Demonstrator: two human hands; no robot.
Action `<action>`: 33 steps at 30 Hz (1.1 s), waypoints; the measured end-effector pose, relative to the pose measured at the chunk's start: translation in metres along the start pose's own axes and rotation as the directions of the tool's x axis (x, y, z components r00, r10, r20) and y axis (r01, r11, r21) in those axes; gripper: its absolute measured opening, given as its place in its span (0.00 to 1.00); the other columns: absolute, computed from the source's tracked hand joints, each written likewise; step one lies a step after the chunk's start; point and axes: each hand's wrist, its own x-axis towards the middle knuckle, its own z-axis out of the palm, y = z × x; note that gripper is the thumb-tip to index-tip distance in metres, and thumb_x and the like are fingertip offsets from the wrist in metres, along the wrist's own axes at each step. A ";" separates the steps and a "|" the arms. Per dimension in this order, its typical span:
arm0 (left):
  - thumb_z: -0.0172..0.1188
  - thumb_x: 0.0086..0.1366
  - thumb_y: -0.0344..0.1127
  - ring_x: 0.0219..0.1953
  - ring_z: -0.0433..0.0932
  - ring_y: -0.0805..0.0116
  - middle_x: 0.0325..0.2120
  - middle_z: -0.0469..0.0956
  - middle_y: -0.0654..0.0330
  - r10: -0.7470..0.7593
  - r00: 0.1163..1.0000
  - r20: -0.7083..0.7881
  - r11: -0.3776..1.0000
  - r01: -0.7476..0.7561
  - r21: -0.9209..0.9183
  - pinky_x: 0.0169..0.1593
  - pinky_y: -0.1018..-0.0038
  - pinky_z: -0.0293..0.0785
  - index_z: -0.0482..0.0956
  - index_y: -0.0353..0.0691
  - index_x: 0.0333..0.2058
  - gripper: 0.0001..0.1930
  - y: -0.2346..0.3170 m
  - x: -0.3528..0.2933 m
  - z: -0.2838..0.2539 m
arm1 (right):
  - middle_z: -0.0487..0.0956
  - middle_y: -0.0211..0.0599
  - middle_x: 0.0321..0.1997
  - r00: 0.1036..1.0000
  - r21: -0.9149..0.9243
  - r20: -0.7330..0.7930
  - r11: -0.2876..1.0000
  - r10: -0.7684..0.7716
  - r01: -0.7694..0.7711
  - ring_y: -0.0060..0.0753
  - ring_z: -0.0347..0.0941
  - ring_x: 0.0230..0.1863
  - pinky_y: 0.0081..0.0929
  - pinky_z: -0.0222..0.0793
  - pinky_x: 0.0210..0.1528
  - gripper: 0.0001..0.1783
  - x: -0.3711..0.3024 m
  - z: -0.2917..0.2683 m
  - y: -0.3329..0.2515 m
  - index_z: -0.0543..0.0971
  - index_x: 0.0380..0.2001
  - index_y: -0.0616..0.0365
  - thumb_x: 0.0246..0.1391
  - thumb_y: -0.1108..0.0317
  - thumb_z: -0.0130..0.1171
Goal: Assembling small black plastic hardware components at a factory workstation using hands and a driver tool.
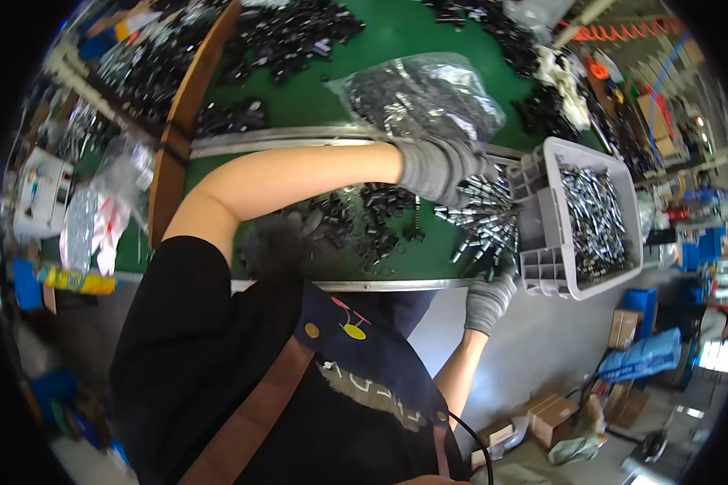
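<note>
- Shiny metal pins (481, 222): loose heap on the green bench (441, 265), right end, just beside the crate wall. Pins point every which way, so dumped rather than laid out, I'd guess.
- My gloved left hand (446, 170) is at the heap's far side, arm bent across the bench, fingers curled down. Can't tell how far they're open or whether they have hold of a pin.
- My gloved right hand (490, 301) is at the near side, by the bench edge, fingertips partly lost among pins. Opening and grip: can't tell either. Hands on opposite sides probably keep the heap bracketed.
- Gray plastic crate (536, 210) sits right of the heap with more pins (594, 214) in it. Close placement likely keeps the reach short. What supports it, I can't see.
- Small black parts (380, 218) lie left of the heap, apart from the pins, presumably to avoid mixing.
- Clear bag (421, 93) of dark pieces lies beyond my left wrist.
- Wooden board (174, 153) stands further left, apparently as a divider.
</note>
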 end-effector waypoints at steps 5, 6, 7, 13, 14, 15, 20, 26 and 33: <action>0.62 0.61 0.47 0.55 0.71 0.50 0.58 0.68 0.47 -0.239 0.946 -0.219 0.968 0.212 -0.137 0.59 0.59 0.69 0.66 0.47 0.62 0.32 -0.023 -0.127 0.029 | 0.74 0.40 0.38 0.960 0.026 -0.255 0.992 -0.113 0.124 0.34 0.72 0.33 0.28 0.71 0.45 0.20 -0.019 -0.004 0.004 0.75 0.53 0.55 0.55 0.74 0.56; 0.63 0.61 0.47 0.56 0.71 0.49 0.58 0.67 0.47 -0.254 0.922 -0.293 0.967 0.233 -0.103 0.59 0.59 0.69 0.67 0.46 0.62 0.32 -0.028 -0.155 0.036 | 0.74 0.39 0.37 0.912 -0.106 -0.336 0.972 -0.235 0.211 0.31 0.71 0.33 0.28 0.71 0.45 0.19 -0.026 -0.004 -0.005 0.75 0.53 0.54 0.56 0.74 0.54; 0.63 0.61 0.47 0.56 0.71 0.49 0.58 0.67 0.47 -0.276 0.916 -0.292 0.961 0.252 -0.116 0.59 0.59 0.69 0.67 0.46 0.62 0.32 -0.024 -0.179 0.041 | 0.73 0.38 0.35 0.842 -0.240 -0.403 0.929 -0.359 0.281 0.27 0.70 0.32 0.28 0.70 0.44 0.19 -0.033 -0.007 -0.014 0.75 0.52 0.54 0.57 0.75 0.52; 0.67 0.54 0.56 0.62 0.64 0.43 0.63 0.62 0.43 -0.584 0.729 -0.357 0.807 0.570 -0.156 0.65 0.54 0.61 0.65 0.45 0.64 0.41 0.012 -0.256 0.095 | 0.75 0.41 0.39 0.636 -0.152 0.086 0.621 -0.767 0.769 0.42 0.74 0.42 0.31 0.72 0.51 0.21 -0.051 0.026 -0.117 0.75 0.53 0.54 0.55 0.73 0.54; 0.68 0.53 0.58 0.64 0.63 0.42 0.64 0.61 0.43 -0.571 0.725 -0.385 0.800 0.596 -0.065 0.66 0.53 0.59 0.65 0.46 0.64 0.43 0.019 -0.263 0.105 | 0.76 0.43 0.41 0.618 -0.149 0.136 0.600 -0.775 0.786 0.46 0.74 0.43 0.34 0.72 0.52 0.22 -0.052 0.041 -0.133 0.75 0.54 0.54 0.54 0.72 0.56; 0.68 0.53 0.58 0.64 0.63 0.42 0.64 0.61 0.43 -0.560 0.732 -0.388 0.809 0.584 -0.066 0.66 0.53 0.59 0.65 0.46 0.64 0.43 0.024 -0.268 0.110 | 0.77 0.47 0.42 0.605 -0.090 0.156 0.598 -0.781 0.796 0.48 0.75 0.44 0.38 0.73 0.51 0.22 -0.052 0.055 -0.149 0.75 0.54 0.53 0.54 0.72 0.56; 0.63 0.54 0.62 0.67 0.57 0.41 0.66 0.58 0.43 -0.566 0.752 -0.337 0.800 0.600 -0.002 0.67 0.49 0.54 0.63 0.46 0.66 0.45 0.042 -0.280 0.124 | 0.73 0.56 0.51 0.547 -0.145 0.474 0.551 -0.690 0.822 0.58 0.75 0.48 0.42 0.72 0.50 0.24 -0.037 0.130 -0.253 0.75 0.56 0.49 0.53 0.72 0.57; 0.55 0.60 0.60 0.67 0.58 0.41 0.67 0.57 0.45 -0.640 0.684 -0.350 0.740 0.671 -0.043 0.67 0.46 0.53 0.63 0.50 0.66 0.38 0.042 -0.314 0.137 | 0.74 0.55 0.52 0.429 -0.221 0.566 0.371 -0.704 0.902 0.56 0.75 0.49 0.42 0.73 0.54 0.27 -0.034 0.197 -0.251 0.75 0.57 0.48 0.50 0.72 0.59; 0.64 0.54 0.61 0.69 0.55 0.40 0.69 0.53 0.44 -0.691 0.642 -0.331 0.721 0.646 -0.252 0.69 0.50 0.53 0.59 0.46 0.67 0.46 -0.027 -0.279 0.092 | 0.72 0.53 0.53 0.617 -0.015 0.271 0.638 -0.738 0.770 0.56 0.75 0.46 0.42 0.73 0.51 0.26 -0.043 0.113 -0.229 0.77 0.54 0.48 0.50 0.77 0.58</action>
